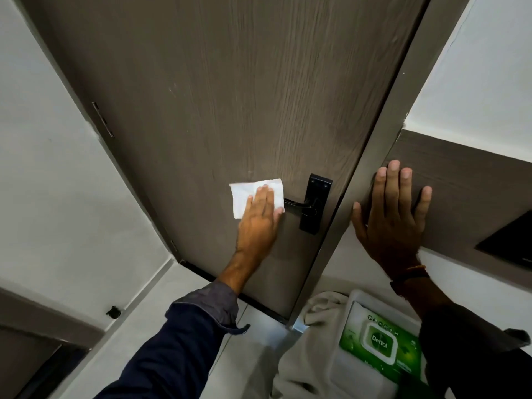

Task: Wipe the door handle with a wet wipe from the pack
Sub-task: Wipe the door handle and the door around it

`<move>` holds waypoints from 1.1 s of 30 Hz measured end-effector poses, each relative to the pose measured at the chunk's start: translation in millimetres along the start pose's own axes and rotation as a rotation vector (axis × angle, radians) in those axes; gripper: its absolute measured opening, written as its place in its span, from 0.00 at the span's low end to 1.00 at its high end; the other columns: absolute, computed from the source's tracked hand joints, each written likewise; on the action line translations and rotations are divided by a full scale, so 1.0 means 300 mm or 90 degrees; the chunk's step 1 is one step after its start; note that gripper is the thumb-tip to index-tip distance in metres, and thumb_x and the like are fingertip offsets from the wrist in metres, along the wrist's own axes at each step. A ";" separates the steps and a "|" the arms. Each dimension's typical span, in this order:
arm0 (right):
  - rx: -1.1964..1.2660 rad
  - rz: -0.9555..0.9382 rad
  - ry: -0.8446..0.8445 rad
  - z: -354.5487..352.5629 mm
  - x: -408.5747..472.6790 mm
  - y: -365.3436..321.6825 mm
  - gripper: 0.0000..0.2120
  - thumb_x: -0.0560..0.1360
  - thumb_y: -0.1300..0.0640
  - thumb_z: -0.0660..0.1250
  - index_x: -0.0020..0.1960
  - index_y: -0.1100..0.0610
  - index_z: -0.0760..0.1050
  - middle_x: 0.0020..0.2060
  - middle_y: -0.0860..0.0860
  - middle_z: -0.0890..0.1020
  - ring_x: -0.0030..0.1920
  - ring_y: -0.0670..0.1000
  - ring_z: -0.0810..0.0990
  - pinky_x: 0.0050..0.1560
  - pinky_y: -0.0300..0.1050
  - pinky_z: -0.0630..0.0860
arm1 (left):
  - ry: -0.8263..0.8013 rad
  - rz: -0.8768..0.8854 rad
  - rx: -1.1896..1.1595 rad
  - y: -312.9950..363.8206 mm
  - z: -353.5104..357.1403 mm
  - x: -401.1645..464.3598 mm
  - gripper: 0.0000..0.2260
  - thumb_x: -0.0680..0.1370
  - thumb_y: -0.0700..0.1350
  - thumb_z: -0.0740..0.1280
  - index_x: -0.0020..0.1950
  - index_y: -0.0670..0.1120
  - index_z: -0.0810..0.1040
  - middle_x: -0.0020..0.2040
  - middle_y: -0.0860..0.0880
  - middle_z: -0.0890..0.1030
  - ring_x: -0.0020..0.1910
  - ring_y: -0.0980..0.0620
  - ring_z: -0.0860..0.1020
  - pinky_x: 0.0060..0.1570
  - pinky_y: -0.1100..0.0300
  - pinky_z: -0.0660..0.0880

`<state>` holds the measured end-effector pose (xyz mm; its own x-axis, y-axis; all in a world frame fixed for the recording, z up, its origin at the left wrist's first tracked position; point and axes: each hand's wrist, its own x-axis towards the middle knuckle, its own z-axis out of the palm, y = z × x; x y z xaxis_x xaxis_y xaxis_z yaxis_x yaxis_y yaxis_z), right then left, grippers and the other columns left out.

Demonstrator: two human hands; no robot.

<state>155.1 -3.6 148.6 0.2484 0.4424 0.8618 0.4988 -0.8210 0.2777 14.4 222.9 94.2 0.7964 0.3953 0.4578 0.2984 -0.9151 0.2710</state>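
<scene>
A black lever door handle (312, 204) on a black backplate sits at the right edge of a grey-brown wooden door (230, 96). My left hand (260, 217) presses a white wet wipe (246, 198) flat against the free left end of the lever, covering it. My right hand (394, 208) is spread flat on the dark wood panel right of the door frame, holding nothing. A green wet wipe pack (380, 345) with a closed white lid lies low at the right, in a white tray.
The grey door frame (371, 168) runs between my hands. A white tray (352, 370) and a pale cloth (311, 341) sit below the handle. White walls flank the door. A black switch plate (509, 243) is on the right panel.
</scene>
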 end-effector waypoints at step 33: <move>-0.013 0.000 -0.062 -0.006 0.029 -0.032 0.41 0.83 0.42 0.60 0.85 0.59 0.44 0.84 0.55 0.40 0.84 0.54 0.41 0.83 0.59 0.37 | -0.010 0.137 -0.107 0.082 0.027 -0.005 0.30 0.82 0.56 0.63 0.77 0.38 0.66 0.76 0.39 0.70 0.78 0.42 0.65 0.77 0.42 0.62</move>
<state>151.1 7.5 154.3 0.3292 0.4742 0.8166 0.4820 -0.8280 0.2865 24.7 199.2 93.3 0.8407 0.1899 0.5071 0.0304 -0.9516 0.3060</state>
